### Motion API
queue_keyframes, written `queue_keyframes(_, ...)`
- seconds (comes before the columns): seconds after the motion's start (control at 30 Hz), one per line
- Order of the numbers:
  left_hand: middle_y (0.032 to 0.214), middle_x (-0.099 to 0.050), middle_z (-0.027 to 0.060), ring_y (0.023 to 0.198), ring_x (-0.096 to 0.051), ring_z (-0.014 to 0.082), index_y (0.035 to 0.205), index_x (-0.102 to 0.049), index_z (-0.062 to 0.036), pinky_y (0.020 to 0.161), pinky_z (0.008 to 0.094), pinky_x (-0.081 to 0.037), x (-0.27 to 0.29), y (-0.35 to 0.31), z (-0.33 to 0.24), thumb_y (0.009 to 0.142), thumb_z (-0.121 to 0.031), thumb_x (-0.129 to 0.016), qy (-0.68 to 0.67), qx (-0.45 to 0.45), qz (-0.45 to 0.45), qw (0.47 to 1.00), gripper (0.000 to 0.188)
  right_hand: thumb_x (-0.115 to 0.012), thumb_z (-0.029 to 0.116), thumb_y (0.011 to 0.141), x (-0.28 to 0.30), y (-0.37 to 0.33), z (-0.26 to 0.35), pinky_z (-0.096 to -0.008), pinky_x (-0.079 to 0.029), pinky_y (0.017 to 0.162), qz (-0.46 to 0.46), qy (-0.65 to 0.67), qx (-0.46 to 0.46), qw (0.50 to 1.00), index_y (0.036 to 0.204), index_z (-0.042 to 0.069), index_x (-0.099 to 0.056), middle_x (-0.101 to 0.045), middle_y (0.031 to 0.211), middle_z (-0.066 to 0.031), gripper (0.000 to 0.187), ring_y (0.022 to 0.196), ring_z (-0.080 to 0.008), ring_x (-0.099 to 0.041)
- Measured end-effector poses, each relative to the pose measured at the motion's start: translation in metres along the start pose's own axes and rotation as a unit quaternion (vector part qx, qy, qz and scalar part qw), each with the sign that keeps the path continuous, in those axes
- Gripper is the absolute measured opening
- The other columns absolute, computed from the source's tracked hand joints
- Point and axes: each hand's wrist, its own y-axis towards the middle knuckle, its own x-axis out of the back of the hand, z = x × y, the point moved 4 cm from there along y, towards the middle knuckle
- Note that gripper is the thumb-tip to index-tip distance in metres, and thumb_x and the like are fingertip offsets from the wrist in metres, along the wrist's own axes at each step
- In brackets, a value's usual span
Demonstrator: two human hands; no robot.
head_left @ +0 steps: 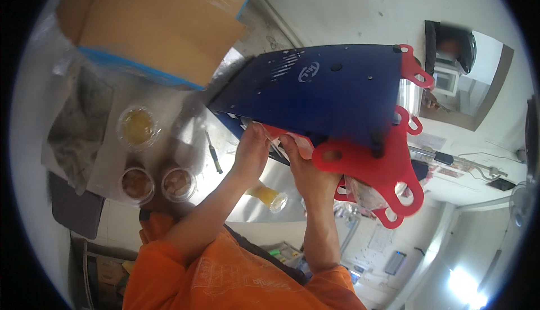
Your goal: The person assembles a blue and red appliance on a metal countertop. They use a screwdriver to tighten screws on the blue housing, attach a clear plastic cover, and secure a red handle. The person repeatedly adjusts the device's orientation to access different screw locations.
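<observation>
My left hand [251, 151] and my right hand [311, 170] are side by side at the lower edge of a dark blue metal machine [315, 88] with red lobed end plates [371, 169]. Both thumbs point up and the fingers curl in under the housing. Between the hands shows a thin pale strip, with a red and whitish piece [301, 143] behind it. What the fingers grip is mostly hidden. Below my left wrist is a clear cup of yellow contents [268, 196], tilted in this view. A slim tool with a dark green handle [215, 158] lies to the left on the shiny metal table [236, 211].
On the left are a round clear cup of yellow contents [138, 127] and two clear cups of brown contents [136, 186]. A grey cloth [81, 136] lies beside them. A large cardboard box [152, 29] stands at the far left. A mirror [484, 79] hangs at the right.
</observation>
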Motion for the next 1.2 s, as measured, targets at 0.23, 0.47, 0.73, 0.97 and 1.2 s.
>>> queue_keyframes(0.23,0.123,-0.056,0.0117,0.117,-0.052,0.0241,0.128,-0.046,-0.0008,0.103,0.0369,-0.038,0.008,0.019,-0.016,0.099,-0.014,-0.043,0.293,0.14,0.003,0.946,0.031,-0.084,0.031,0.073,-0.007,0.009,-0.005,-0.0306,-0.051,0.076,0.096,0.223,-0.215,0.946,0.101,0.006,-0.068,-0.068,0.095,-0.0047,0.04,0.081,-0.0194,-0.065)
queue_keyframes(0.47,0.118,-0.058,0.003,0.111,-0.054,0.0143,0.124,-0.051,-0.0051,0.097,0.0317,-0.044,0.015,0.01,-0.008,0.081,-0.039,-0.075,0.043,0.209,0.016,0.977,0.06,-0.089,0.039,0.067,-0.001,-0.013,-0.018,-0.0307,-0.046,0.091,0.093,0.135,-0.107,0.981,0.114,0.004,-0.061,-0.065,0.11,-0.005,0.066,0.103,-0.0178,-0.06)
queue_keyframes(0.73,0.104,-0.063,-0.0011,0.097,-0.059,0.0108,0.11,-0.059,-0.0074,0.086,0.0302,-0.047,0.014,-0.002,0.005,0.083,-0.029,-0.078,-0.11,0.226,-0.055,0.966,0.039,-0.087,0.038,0.068,-0.013,-0.003,-0.013,-0.0311,-0.046,0.092,0.098,0.036,-0.014,0.994,0.115,0.004,-0.06,-0.065,0.111,-0.0054,0.065,0.103,-0.0183,-0.06)
queue_keyframes(0.97,0.115,-0.059,0.0009,0.107,-0.056,0.0131,0.126,-0.048,-0.0083,0.095,0.0362,-0.045,0.027,-0.006,0.01,0.084,-0.029,-0.077,-0.13,0.242,0.023,0.961,0.055,-0.086,0.038,0.068,-0.029,0.005,-0.01,-0.0315,-0.046,0.092,0.114,0.031,-0.006,0.993,0.116,0.004,-0.06,-0.065,0.112,-0.0058,0.064,0.103,-0.0186,-0.06)
queue_keyframes(1.2,0.138,-0.044,0.01,0.129,-0.043,0.0233,0.146,-0.022,-0.0077,0.105,0.0432,-0.039,0.021,-0.01,-0.009,0.079,-0.04,-0.079,-0.19,0.351,0.009,0.917,0.094,-0.084,0.037,0.069,-0.023,0.0,-0.004,-0.0318,-0.046,0.092,0.124,0.007,-0.034,0.992,0.117,0.004,-0.059,-0.065,0.112,-0.0062,0.063,0.104,-0.019,-0.06)
